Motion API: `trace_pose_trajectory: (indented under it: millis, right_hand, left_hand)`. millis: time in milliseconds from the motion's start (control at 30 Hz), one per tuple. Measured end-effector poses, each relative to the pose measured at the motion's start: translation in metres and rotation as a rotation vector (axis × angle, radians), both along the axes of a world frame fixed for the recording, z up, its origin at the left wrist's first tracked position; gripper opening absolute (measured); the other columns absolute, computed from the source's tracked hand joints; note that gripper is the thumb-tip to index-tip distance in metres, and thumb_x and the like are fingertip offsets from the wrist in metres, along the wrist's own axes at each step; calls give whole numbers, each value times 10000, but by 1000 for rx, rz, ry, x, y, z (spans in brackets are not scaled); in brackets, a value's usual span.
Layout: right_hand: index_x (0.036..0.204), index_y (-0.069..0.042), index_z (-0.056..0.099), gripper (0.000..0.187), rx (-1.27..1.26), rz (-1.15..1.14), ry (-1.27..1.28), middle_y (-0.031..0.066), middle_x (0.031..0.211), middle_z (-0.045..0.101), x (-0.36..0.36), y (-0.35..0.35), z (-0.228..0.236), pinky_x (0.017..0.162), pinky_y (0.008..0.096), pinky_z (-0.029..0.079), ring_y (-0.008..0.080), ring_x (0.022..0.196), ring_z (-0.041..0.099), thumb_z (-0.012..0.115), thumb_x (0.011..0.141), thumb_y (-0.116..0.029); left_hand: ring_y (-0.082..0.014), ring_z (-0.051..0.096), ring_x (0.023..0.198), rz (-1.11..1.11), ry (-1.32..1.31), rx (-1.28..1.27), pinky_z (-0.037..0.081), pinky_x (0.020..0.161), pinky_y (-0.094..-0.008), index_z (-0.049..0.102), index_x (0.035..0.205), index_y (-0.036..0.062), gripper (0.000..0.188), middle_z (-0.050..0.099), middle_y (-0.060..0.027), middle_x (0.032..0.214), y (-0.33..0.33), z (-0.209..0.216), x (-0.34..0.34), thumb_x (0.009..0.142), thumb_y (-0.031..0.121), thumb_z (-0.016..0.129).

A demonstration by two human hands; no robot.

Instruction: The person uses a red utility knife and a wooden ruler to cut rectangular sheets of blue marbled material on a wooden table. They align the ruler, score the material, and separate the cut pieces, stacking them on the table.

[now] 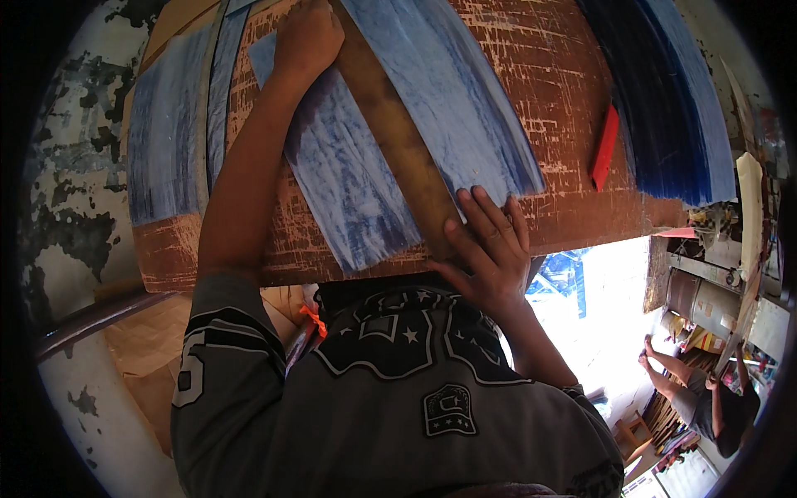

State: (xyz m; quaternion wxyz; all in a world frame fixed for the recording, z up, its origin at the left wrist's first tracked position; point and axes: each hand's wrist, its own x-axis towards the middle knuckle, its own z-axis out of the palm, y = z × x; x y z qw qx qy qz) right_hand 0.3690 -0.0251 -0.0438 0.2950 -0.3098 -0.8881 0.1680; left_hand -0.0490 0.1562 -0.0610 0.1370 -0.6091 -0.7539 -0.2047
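Note:
A long flat brown straightedge [390, 137] lies slantwise across a blue-and-white streaked sheet [432, 91] on the scratched brown table [552, 62]. My left hand [309, 37] is at the far end, beside the straightedge, with its fingers curled in. The picture's upper edge and the hand itself hide what those fingers hold, if anything. At the near end, my right hand [491, 249] presses down with fingers spread, partly on the straightedge and partly on the sheet's near edge. Part of the streaked sheet [353, 183] shows left of the straightedge.
A red slim-handled tool [604, 148], perhaps a cutter, lies right of the sheet. Dark blue sheets [664, 108] hang over the table's right side; more streaked sheets [170, 124] lie at left. Brown paper [149, 357] is below left. Another person [706, 398] sits at lower right.

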Motion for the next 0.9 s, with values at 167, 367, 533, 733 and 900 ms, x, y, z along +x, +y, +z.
trace_pose_trajectory:
  millis: [167,367,533,733,900]
  right_hand:
    - [1212,-153,763,590,-1,-2,-11,126,1546,628,0,0,2,1260,599,331,313,1491,543,957,710,-393]
    - [1204,-161,766,572,-3,-2,-16,95,1535,643,-1,1,3,1256,595,336,310,1492,538,948,717,-399]
    - [1202,-165,764,567,16,2,-44,45,1532,650,-1,1,5,1254,601,340,304,1492,534,944,725,-414]
    - [1187,-162,764,544,15,-3,-37,49,1528,653,-2,0,4,1260,609,330,305,1494,532,955,738,-402]
    - [1171,-153,767,524,14,-4,-26,62,1525,655,-2,-1,3,1266,611,322,309,1496,531,966,736,-367]
  left_hand:
    - [-460,570,1379,-16,26,57,447,1179,-528,518,1531,-50,531,545,-267,1562,0,-12,-11,1077,220,463]
    - [-453,542,1421,-28,16,54,430,1205,-511,504,1552,-50,541,515,-276,1593,1,-12,-12,1088,224,458]
    - [-458,534,1428,-8,19,40,425,1210,-509,506,1553,-49,541,496,-279,1609,-3,-8,-7,1086,220,462]
    - [-475,557,1390,-3,-33,-17,439,1183,-530,516,1527,-70,531,535,-302,1560,-6,4,3,1082,213,457]
    - [-485,579,1354,-58,40,70,455,1162,-532,517,1516,-80,522,559,-312,1526,-4,-3,-5,1082,203,460]
